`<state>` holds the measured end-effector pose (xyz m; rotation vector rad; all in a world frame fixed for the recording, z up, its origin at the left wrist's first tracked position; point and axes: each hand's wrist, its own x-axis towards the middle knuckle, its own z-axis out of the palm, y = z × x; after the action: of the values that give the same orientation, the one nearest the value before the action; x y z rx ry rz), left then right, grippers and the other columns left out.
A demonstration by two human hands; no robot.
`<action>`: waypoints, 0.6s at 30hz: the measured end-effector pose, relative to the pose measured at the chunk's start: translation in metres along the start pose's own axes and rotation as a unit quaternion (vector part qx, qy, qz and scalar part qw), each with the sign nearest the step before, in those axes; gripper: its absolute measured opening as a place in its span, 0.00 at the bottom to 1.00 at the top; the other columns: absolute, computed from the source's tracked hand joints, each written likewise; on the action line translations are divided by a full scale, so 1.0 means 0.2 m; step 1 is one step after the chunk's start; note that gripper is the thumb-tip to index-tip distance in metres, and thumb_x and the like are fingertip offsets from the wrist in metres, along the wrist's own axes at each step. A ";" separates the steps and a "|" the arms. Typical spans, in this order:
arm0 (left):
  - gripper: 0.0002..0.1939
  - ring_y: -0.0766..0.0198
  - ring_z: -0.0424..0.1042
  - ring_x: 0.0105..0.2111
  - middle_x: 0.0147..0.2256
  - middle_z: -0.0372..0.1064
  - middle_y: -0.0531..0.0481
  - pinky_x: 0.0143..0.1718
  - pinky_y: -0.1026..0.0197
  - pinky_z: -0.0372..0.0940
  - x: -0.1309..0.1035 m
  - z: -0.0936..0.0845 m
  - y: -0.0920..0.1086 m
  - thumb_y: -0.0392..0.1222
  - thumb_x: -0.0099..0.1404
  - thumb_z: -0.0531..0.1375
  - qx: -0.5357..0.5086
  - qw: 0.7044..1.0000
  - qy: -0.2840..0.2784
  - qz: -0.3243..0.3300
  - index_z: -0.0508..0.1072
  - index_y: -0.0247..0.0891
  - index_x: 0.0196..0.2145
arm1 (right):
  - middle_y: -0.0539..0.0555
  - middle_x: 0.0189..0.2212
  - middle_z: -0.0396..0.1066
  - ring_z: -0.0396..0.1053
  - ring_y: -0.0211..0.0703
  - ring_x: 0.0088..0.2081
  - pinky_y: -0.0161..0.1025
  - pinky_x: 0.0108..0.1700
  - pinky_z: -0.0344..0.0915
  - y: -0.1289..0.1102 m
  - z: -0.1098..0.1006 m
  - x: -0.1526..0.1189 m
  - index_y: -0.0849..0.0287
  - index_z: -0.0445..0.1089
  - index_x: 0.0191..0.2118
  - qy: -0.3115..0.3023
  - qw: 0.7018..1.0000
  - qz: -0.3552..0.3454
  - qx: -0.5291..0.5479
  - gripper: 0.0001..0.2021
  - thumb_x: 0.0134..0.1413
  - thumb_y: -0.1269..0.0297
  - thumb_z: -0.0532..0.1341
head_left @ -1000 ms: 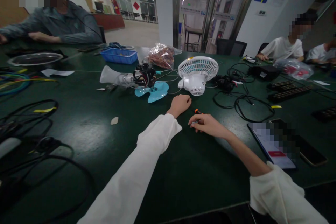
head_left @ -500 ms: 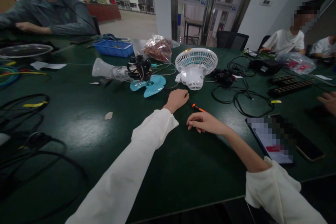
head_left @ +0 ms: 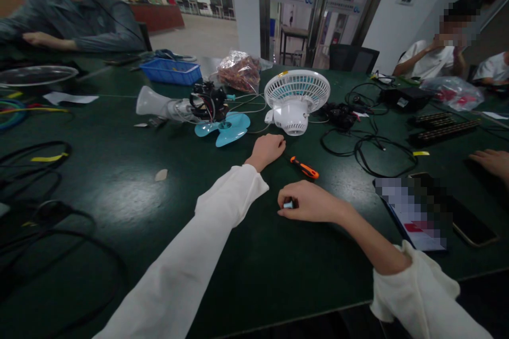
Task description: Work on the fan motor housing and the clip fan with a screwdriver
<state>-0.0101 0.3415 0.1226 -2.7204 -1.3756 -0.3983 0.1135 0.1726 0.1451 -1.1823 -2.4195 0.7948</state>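
Observation:
My right hand [head_left: 308,201] is low over the dark green table [head_left: 238,275], its fingers closed round a small light-blue piece [head_left: 289,204]. Just beyond it lies an orange and black screwdriver [head_left: 305,168]. My left hand [head_left: 268,149] rests on the table with curled fingers, close to the base of a white caged fan head [head_left: 296,103]; what its fingers hold, if anything, is hidden. To the left, a white fan stand with an exposed black motor [head_left: 209,101] lies on its side. Light-blue fan blades [head_left: 226,127] lie in front of the motor.
Black cables [head_left: 369,153] coil at the right, near a tablet [head_left: 409,217] and a phone [head_left: 473,222]. A blue basket [head_left: 170,72] and a plastic bag [head_left: 240,71] stand behind. More cables [head_left: 51,212] lie left. People sit across the table and at the right.
My right hand has moved slightly down toward me, and a light-blue piece now shows in its fingers. More of the screwdriver is uncovered. My left hand has hardly moved.

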 end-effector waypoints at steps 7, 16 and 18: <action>0.18 0.56 0.74 0.37 0.35 0.74 0.44 0.37 0.59 0.62 0.00 -0.01 0.00 0.48 0.69 0.47 0.001 1.000 -0.008 -0.003 0.74 0.38 0.36 | 0.52 0.36 0.70 0.67 0.38 0.35 0.34 0.36 0.61 -0.03 -0.01 0.00 0.58 0.71 0.36 0.025 0.999 -0.033 -0.011 0.05 0.56 0.63 0.62; 0.18 0.57 0.73 0.38 0.36 0.74 0.44 0.39 0.59 0.63 0.01 0.00 0.01 0.48 0.69 0.47 -0.004 1.000 -0.011 -0.009 0.74 0.39 0.37 | 0.59 0.44 0.68 0.67 0.49 0.44 0.44 0.47 0.64 0.15 -0.09 0.00 0.58 0.69 0.46 0.325 0.933 0.107 -0.114 0.10 0.58 0.66 0.57; 0.18 0.57 0.73 0.38 0.36 0.74 0.44 0.40 0.59 0.63 0.00 0.00 0.01 0.48 0.69 0.47 -0.005 1.000 -0.009 -0.008 0.74 0.39 0.37 | 0.61 0.47 0.67 0.65 0.53 0.49 0.48 0.51 0.63 0.21 -0.09 -0.01 0.59 0.67 0.50 0.305 0.930 0.136 -0.153 0.15 0.57 0.65 0.59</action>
<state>-0.0082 0.3405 0.1238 -2.7294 -1.4053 -0.3844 0.1488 0.1977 0.1333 -1.6159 -1.9140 0.0682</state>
